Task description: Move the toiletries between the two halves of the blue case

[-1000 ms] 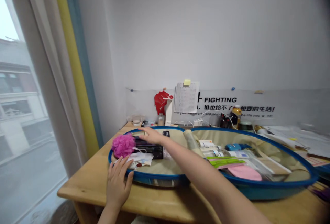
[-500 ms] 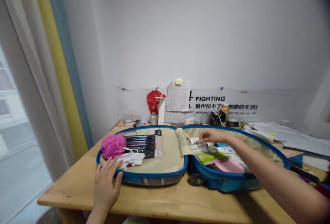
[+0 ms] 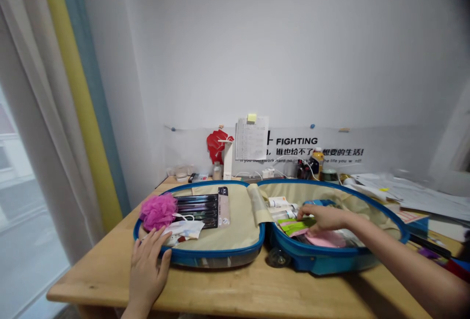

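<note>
A blue-rimmed suitcase (image 3: 216,260) lies open on a wooden table. My left hand (image 3: 150,262) rests with fingers spread on its left front rim, by a white patterned packet (image 3: 187,230). Behind that are a pink bath puff (image 3: 158,211) and a pack of toothbrushes (image 3: 198,207). My right hand (image 3: 318,217) reaches into the right half, its fingers bent down at a green packet (image 3: 293,227) and just above a pink item (image 3: 326,239); whether it grips anything is unclear. White tubes (image 3: 279,202) lie left of it.
Along the wall stand a white lamp (image 3: 228,161), a small jar (image 3: 217,170) and an orange-capped bottle (image 3: 316,162). Papers (image 3: 400,189) cover the table's right back. A curtain (image 3: 81,88) hangs at the left.
My right hand has moved from the white tubes rightward and toward me, down to the green packet. My left hand stays on the rim. The view has shifted slightly.
</note>
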`<state>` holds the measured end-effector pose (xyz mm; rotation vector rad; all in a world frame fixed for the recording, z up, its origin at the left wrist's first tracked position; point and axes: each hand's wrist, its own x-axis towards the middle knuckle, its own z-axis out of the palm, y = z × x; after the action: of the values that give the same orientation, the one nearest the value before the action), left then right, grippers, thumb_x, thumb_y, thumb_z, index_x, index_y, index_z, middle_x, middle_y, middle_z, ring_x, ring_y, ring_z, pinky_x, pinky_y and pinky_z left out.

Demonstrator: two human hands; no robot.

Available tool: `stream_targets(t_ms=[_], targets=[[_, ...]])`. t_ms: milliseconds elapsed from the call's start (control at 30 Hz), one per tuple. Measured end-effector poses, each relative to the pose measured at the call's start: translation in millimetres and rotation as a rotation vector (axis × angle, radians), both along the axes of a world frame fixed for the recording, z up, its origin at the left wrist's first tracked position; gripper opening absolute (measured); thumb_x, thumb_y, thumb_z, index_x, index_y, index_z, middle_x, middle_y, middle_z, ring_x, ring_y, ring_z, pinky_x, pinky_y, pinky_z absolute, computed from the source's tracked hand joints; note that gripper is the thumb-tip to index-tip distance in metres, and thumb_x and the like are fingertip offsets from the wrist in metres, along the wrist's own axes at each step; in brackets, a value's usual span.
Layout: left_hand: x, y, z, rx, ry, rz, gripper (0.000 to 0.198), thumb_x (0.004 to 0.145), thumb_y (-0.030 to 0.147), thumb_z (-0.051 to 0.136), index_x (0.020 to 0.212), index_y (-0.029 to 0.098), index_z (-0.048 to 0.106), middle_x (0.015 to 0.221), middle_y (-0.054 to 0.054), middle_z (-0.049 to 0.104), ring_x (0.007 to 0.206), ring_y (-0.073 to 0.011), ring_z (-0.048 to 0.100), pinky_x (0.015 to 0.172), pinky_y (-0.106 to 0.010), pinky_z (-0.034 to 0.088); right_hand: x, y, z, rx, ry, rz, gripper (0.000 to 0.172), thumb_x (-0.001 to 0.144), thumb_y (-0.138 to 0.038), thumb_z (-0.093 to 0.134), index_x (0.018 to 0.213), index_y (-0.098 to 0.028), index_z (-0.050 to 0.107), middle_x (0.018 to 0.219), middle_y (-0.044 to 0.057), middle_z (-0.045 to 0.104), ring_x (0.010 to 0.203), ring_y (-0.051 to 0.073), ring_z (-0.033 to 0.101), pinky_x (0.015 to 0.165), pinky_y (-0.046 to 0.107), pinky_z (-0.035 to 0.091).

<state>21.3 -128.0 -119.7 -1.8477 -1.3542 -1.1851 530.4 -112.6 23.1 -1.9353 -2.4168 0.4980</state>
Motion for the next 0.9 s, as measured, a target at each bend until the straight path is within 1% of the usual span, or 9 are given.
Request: stream_targets(t_ms=[100,167,333,467,567,667,767,833,900], targets=[[-1,1,-0.8,-0.004,0.006,-0.003,0.035,0.09,0.039,0.041,0.114,0.023,0.061,0.117,-0.01,0.066,0.114,-0.0273,0.055,0.109,-0.046,0.026,-4,-11,-1.3,0.067,-0.036,0.041,0.028,0.064,-0.026,0.061,0.091,-0.023,0.066,0.108,0.009,0.065,0.096,0.025,0.062,0.083,0.033,0.047],[-1,0,-0.6,-0.011,0.007,-0.003,0.035,0.09,0.039,0.042,0.114,0.023,0.06,0.118,-0.01,0.066,0.114,-0.0276,0.055,0.109,-0.046,0.025,-4,-15,-3.6,0.093,-0.06,0.06,0.021,0.069,-0.026,0.057,0.088,-0.023,0.066,0.102,0.009,0.066,0.09,0.024,0.062,0.08,0.034,0.047],[0,-1,0.5,-0.028,0.015,0.013,0.035,0.09,0.038,0.041,0.115,0.023,0.061,0.12,-0.01,0.065,0.116,-0.0275,0.054,0.109,-0.047,0.024,-4,-17,-12.6,0.155,-0.109,0.081,0.018,0.077,-0.025,0.052,0.086,-0.024,0.068,0.099,0.012,0.066,0.086,0.023,0.063,0.077,0.033,0.046],[0,-2,1.0,-0.006,0.05,0.011,0.035,0.091,0.037,0.04,0.115,0.02,0.06,0.119,-0.011,0.065,0.115,-0.0278,0.054,0.108,-0.047,0.025,-7,-19,-16.4,0.214,-0.144,0.068,0.014,0.076,-0.023,0.052,0.078,-0.024,0.066,0.095,0.014,0.065,0.082,0.024,0.063,0.075,0.035,0.045],[0,-2,1.3,-0.012,0.044,0.013,0.036,0.092,0.037,0.04,0.115,0.021,0.061,0.12,-0.011,0.065,0.117,-0.0275,0.053,0.109,-0.047,0.024,-6,-22,-9.2,0.258,-0.14,0.036,0.013,0.076,-0.026,0.051,0.081,-0.023,0.063,0.094,0.013,0.066,0.08,0.024,0.063,0.073,0.035,0.045],[0,-2,1.8,-0.022,0.031,0.016,0.036,0.091,0.039,0.04,0.114,0.022,0.062,0.12,-0.01,0.065,0.118,-0.0273,0.053,0.109,-0.047,0.024,-10,-23,7.5,0.303,-0.118,-0.011,0.023,0.082,-0.032,0.044,0.093,-0.022,0.061,0.088,0.011,0.068,0.076,0.024,0.062,0.07,0.035,0.045],[1,-2,2.8,-0.016,0.027,0.011,0.035,0.091,0.038,0.04,0.114,0.022,0.062,0.119,-0.01,0.065,0.116,-0.0277,0.053,0.108,-0.047,0.025,-34,-18,25.1,0.34,-0.072,0.007,0.038,0.089,-0.038,0.032,0.111,-0.023,0.059,0.091,0.01,0.069,0.079,0.023,0.062,0.072,0.034,0.046],[2,-2,3.7,-0.016,0.018,0.007,0.036,0.091,0.038,0.04,0.114,0.022,0.062,0.119,-0.011,0.066,0.115,-0.0278,0.054,0.108,-0.047,0.025,-61,-12,31.5,0.352,-0.038,0.092,0.044,0.092,-0.038,0.028,0.121,-0.024,0.057,0.105,0.01,0.067,0.093,0.024,0.062,0.08,0.034,0.046],[2,-3,4.3,-0.014,0.011,0.004,0.035,0.091,0.038,0.04,0.113,0.022,0.062,0.119,-0.01,0.066,0.114,-0.0277,0.055,0.108,-0.047,0.025,-95,-2,31.3,0.342,-0.021,0.206,0.045,0.091,-0.031,0.03,0.128,-0.026,0.055,0.115,0.01,0.064,0.103,0.023,0.059,0.086,0.033,0.044]])
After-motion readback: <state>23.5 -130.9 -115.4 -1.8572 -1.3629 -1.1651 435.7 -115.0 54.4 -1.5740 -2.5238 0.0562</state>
